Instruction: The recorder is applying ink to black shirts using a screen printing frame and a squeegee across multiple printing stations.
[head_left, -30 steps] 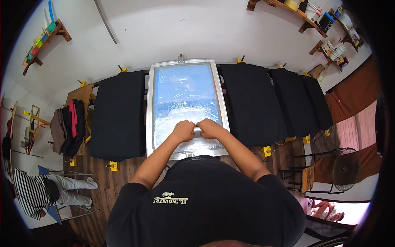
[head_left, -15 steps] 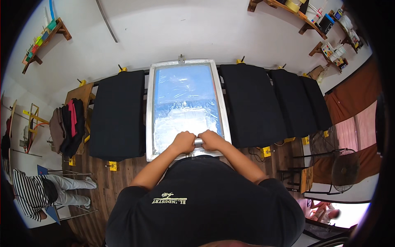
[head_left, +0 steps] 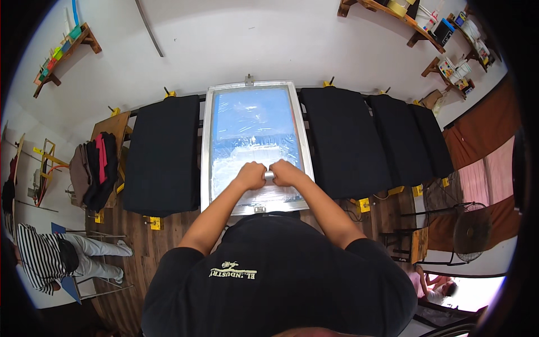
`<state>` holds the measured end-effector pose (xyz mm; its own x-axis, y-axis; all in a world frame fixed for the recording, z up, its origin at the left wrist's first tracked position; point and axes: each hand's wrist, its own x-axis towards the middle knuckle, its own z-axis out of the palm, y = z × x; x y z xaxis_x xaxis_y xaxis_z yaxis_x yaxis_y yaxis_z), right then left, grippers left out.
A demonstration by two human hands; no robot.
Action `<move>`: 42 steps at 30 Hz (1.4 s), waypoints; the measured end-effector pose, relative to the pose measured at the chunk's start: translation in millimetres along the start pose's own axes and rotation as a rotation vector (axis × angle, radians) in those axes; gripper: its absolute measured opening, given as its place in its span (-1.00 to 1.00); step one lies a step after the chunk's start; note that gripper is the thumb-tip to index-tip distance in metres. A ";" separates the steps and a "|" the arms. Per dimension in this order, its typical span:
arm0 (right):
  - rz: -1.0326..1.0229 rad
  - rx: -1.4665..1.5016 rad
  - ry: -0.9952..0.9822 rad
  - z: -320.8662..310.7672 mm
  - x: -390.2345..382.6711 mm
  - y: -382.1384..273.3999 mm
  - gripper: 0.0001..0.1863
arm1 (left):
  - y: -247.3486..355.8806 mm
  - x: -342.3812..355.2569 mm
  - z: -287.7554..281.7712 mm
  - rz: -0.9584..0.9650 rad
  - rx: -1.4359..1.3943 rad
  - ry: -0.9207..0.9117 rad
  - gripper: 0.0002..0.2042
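A screen-printing frame with a silvery metal rim lies in front of me. Its blue mesh has shiny clear film over it and a whitish area across the nearer half. Over that nearer half, my left hand and my right hand are side by side, both closed around a squeegee. Only a short grey piece of the squeegee shows between my fists; its blade is hidden. Whatever lies beneath the frame cannot be seen.
Black garments are spread on boards left and right of the frame. Yellow clamps stick out at the board ends. Folded clothes hang at the left. A person in stripes stands lower left. A fan stands right.
Both my hands and the squeegee have moved away from my body, from the frame's near edge farther up over the mesh. My arms are more stretched. The striped person's arm has shifted slightly.
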<state>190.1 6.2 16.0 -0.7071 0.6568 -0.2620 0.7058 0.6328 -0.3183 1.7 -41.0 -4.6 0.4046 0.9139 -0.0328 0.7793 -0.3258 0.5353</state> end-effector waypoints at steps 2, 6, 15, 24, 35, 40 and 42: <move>0.009 0.019 -0.014 8.7 -20.6 -12.6 -0.81 | 12.0 -21.2 11.0 0.014 0.009 0.018 -0.90; 0.029 0.040 -0.030 14.3 -51.2 -38.9 -0.78 | 32.0 -54.2 19.2 0.002 0.001 0.046 -0.88; -0.032 0.080 0.085 41.2 -90.4 -50.9 -0.47 | 54.5 -87.8 32.0 0.086 -0.038 0.149 -0.70; -0.077 0.096 0.064 42.4 -114.8 -59.0 -0.17 | 52.9 -109.8 43.6 0.053 0.010 0.051 -0.22; 0.437 0.347 0.688 62.7 -171.8 23.6 -0.30 | -45.7 -184.0 35.7 -0.620 -0.320 0.817 -0.42; 0.563 0.679 0.627 82.8 -159.3 33.5 -0.29 | -82.6 -201.9 62.2 -0.653 -0.515 0.718 -0.40; 0.604 0.763 0.582 89.9 -151.5 45.8 -0.26 | -80.4 -199.4 64.4 -0.647 -0.548 0.693 -0.41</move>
<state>325.6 -101.1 -40.9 0.0087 0.9869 -0.1611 0.5729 -0.1370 -0.8081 -110.9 -212.6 -95.5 -0.4953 0.8671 -0.0534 0.3591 0.2604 0.8962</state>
